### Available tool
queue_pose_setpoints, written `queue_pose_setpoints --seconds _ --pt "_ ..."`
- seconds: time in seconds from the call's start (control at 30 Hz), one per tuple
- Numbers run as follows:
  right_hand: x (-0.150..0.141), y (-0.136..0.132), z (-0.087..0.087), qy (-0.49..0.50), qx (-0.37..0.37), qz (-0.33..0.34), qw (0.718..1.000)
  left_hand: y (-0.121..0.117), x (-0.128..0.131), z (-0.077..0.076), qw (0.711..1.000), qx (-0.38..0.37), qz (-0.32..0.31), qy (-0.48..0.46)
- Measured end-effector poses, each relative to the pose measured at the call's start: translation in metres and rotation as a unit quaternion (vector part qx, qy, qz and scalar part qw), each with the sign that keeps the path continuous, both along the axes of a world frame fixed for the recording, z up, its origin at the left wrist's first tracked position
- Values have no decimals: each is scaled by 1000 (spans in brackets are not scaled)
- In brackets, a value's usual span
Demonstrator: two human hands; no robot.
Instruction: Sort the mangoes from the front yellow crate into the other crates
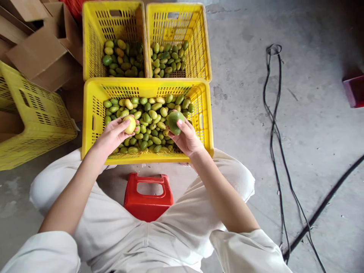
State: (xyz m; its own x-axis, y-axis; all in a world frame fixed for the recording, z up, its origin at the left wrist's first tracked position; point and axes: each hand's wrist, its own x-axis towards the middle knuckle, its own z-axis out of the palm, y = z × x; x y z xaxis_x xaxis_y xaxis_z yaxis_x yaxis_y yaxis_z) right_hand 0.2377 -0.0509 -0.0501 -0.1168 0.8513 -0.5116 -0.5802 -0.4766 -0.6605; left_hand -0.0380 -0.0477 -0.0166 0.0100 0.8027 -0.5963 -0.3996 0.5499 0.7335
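Pinched in my left hand [112,132] is a pale yellow, rounded mango-like fruit [130,125]. My right hand [187,139] is closed around a larger, dark green mango-like fruit [174,122], with the thumb laid across its front. Both hands are raised over a yellow plastic crate [148,158] standing between my knees. Many smaller green and yellowish oval fruits [153,113] cover its bottom. My forearms reach over the crate's near rim, and part of the pile is hidden behind my hands.
Behind stand two more yellow crates, one at left [85,41] and one at right [209,64], both holding fruit. Another yellow crate [45,110] and cardboard boxes [42,49] are at far left. A red plastic stool [148,208] lies beneath me. Black cables [274,125] cross the right-hand floor.
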Motion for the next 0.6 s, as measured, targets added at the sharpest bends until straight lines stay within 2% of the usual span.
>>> queue_pose_setpoints --seconds 0.17,0.3,0.4,0.5,0.6 --pt "7 1 -1 -11 -33 -11 999 2 0 3 999 12 39 -6" --pt "12 3 2 17 -12 11 1000 6 -3 4 997 -31 66 -5" --pt "11 3 4 36 -10 19 999 8 -7 3 995 -29 92 25" --pt "9 4 1 45 -57 6 997 9 -10 5 993 -10 105 53" --pt "8 5 -8 40 -120 -18 992 10 -11 7 990 -40 125 55"
